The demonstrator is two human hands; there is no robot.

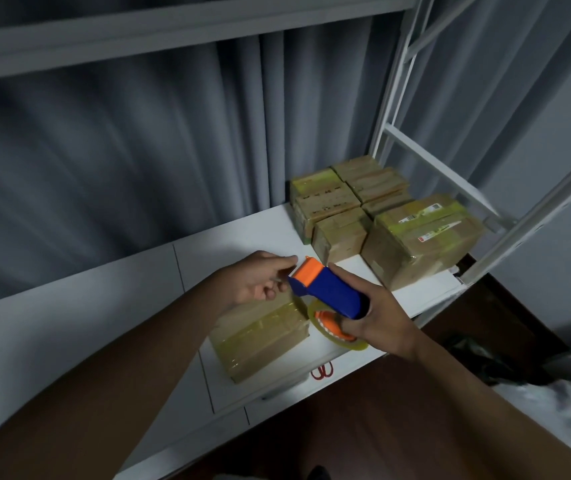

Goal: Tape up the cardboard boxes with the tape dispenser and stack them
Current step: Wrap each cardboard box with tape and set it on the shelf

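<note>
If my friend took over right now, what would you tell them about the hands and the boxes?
Right hand grips the blue and orange tape dispenser above the near box.
Left hand has its fingertips at the dispenser's toothed end, seemingly pinching the tape end.
The near box lies on the white table, already shiny with tape.
Taped boxes sit grouped at the back right.
Left: finish taping the near box, then stack it with the others.

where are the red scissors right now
In the head view, the red scissors lie at the white table's near edge, just right of the nearest cardboard box and below the right hand.
</note>
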